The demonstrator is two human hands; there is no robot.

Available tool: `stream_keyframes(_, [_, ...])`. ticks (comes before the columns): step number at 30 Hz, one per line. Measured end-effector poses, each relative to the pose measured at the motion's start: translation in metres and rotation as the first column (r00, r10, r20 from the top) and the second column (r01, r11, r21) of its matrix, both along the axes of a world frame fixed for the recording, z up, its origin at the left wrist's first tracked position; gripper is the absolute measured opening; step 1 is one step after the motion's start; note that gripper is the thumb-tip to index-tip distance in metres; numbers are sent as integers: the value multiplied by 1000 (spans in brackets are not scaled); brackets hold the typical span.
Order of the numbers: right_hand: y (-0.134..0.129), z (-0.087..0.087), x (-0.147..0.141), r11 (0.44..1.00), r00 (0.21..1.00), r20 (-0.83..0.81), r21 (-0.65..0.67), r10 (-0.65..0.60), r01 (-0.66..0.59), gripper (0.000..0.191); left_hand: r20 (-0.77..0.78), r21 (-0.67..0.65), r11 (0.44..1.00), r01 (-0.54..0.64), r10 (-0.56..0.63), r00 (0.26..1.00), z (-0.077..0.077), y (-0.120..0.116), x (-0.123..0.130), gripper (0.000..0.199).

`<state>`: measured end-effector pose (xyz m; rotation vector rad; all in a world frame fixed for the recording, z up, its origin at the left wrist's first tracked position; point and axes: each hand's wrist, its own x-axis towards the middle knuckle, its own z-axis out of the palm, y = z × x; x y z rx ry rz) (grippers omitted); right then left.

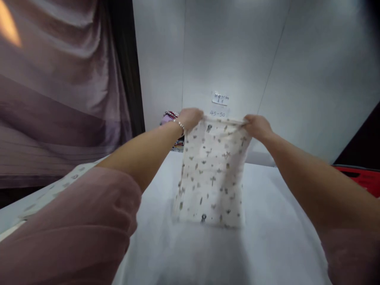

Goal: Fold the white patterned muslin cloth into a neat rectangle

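A white cloth (212, 170) with a small print of trees, leaves and animals hangs between my two hands above the white table. My left hand (190, 118) grips its upper left corner, with a beaded bracelet at the wrist. At the upper right corner, the fingers of my right hand (257, 125) are closed on the fabric. The cloth's top edge is stretched nearly straight, and its lower edge is blurred, close to the table top. Whether that edge touches the table I cannot tell.
A stack of folded fabrics (178, 145) stands behind my left wrist. Handwritten labels (220, 98) are on the white wall (225, 51). Printed cloth (71, 180) lies at the left of the table (154, 245). A red crate (360, 178) is at the right; pink drapery (62, 87) hangs left.
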<state>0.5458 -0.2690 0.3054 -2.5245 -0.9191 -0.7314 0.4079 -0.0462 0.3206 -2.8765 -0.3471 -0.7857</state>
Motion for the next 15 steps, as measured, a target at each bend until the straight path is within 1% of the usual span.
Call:
stream_keyframes(1, [1, 13, 1, 994, 994, 100, 102, -53, 42, 26, 80, 62, 997, -34, 29, 996, 19, -1, 3, 29])
stream_keyframes(2, [0, 27, 0, 981, 978, 190, 189, -89, 53, 27, 183, 130, 990, -44, 20, 983, 39, -3, 2, 30])
stream_keyframes(3, [-4, 40, -1, 967, 957, 271, 254, -105, 34, 29, 275, 201, 979, -42, -15, 961, 56, -6, -1, 31])
stream_keyframes(4, [-10, 50, -5, 956, 932, 347, 293, -101, -6, 30, 348, 253, 967, -39, -53, 936, 71, -10, -8, 31])
stream_keyframes(5, [-17, 57, -9, 950, 907, 413, 306, -80, -55, 31, 388, 286, 958, -34, -83, 918, 80, -13, -16, 32])
stream_keyframes(6, [-26, 59, -14, 949, 885, 462, 300, -52, -101, 31, 408, 320, 947, -25, -113, 906, 83, -17, -27, 32])
stream_keyframes(7, [-36, 57, -21, 951, 871, 491, 278, -22, -132, 31, 409, 353, 935, -17, -138, 902, 81, -21, -39, 33])
stream_keyframes(8, [-47, 50, -28, 958, 866, 500, 245, 6, -149, 31, 387, 390, 921, -6, -159, 908, 71, -25, -52, 34])
stream_keyframes(9, [-57, 37, -37, 968, 871, 489, 199, 36, -152, 31, 357, 414, 910, 1, -163, 920, 56, -28, -65, 35])
stream_keyframes(10, [-67, 20, -47, 979, 885, 461, 138, 71, -150, 31, 305, 425, 905, 20, -164, 938, 34, -30, -79, 36])
stream_keyframes(11, [-76, -1, -58, 985, 903, 414, 70, 112, -154, 31, 226, 422, 904, 68, -178, 958, 8, -32, -92, 37])
stream_keyframes(12, [-84, -25, -70, 983, 919, 354, -15, 175, -181, 31, 148, 386, 913, 130, -201, 968, -21, -34, -105, 36])
stream_keyframes(13, [-92, -52, -83, 970, 929, 278, -83, 244, -230, 30, 72, 328, 923, 201, -237, 969, -54, -36, -118, 36])
stream_keyframes(14, [-99, -80, -98, 946, 934, 166, -129, 316, -297, 28, -2, 256, 926, 278, -287, 958, -87, -39, -131, 36])
stream_keyframes(15, [-105, -108, -113, 928, 934, 33, -132, 355, -348, 28, -69, 181, 917, 356, -350, 934, -121, -43, -146, 37])
